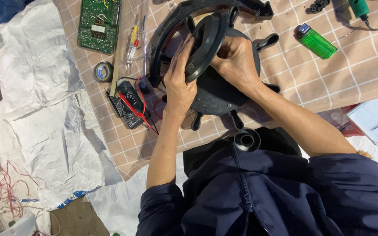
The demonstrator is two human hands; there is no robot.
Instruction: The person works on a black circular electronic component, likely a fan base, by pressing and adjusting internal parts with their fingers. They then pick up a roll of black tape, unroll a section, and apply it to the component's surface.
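Observation:
My left hand (179,83) and my right hand (237,61) both grip a round black plastic disc (206,43), held on edge and tilted. It stands over a larger black round base with short spoke-like feet (217,94). A black plastic ring frame (171,26) curves behind the disc on the checked beige cloth (351,74). My fingers wrap the disc's rim on either side.
A green circuit board (98,24), a roll of tape (103,71), a black multimeter with red leads (130,104), screwdrivers (133,41), a green lighter (316,41), a small black spool (246,140), a notebook with pen (375,118), white sacking (44,109) at left.

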